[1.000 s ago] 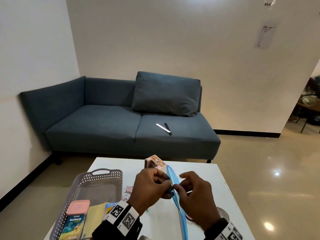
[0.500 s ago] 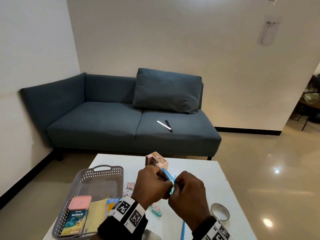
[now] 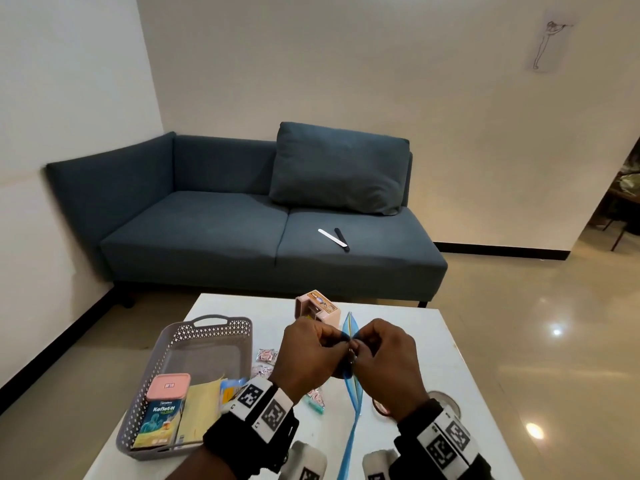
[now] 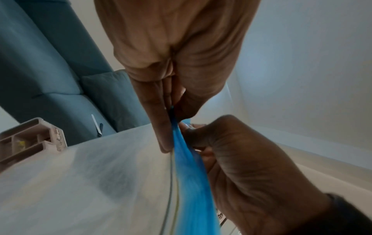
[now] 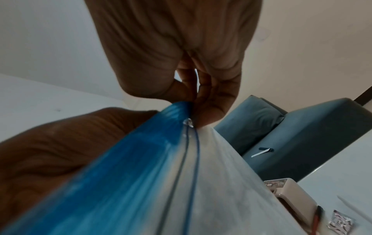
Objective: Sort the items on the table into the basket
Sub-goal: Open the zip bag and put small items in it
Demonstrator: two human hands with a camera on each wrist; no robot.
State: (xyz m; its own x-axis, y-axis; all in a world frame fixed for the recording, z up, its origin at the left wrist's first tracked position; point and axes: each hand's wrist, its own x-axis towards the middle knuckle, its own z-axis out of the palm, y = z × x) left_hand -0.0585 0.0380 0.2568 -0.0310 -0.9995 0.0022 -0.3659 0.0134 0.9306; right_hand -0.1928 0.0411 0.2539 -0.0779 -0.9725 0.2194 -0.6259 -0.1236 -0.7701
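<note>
A blue plastic folder (image 3: 350, 403) is held edge-up above the white table (image 3: 415, 344). My left hand (image 3: 311, 351) and my right hand (image 3: 384, 355) both pinch its top edge close together, at a small metal snap. In the left wrist view the left fingers (image 4: 161, 127) press the blue folder (image 4: 189, 182) against the thumb. The right wrist view shows the folder (image 5: 124, 174) with the snap (image 5: 188, 122) right at the right fingertips (image 5: 211, 111). The grey perforated basket (image 3: 207, 323) stands at the table's left and holds a pink-lidded tin (image 3: 162, 410) and a yellow packet (image 3: 199, 410).
A pink compartment box (image 3: 317, 306) stands just beyond my hands. Small sweet wrappers (image 3: 266, 356) lie between basket and hands, and a tape roll (image 3: 446, 401) lies right of my right wrist. A blue sofa (image 3: 242, 233) with two nail files (image 3: 334, 239) stands behind the table.
Both hands have drawn closer together on the folder's top edge and lifted a little. The head view has tilted down, showing more of the table.
</note>
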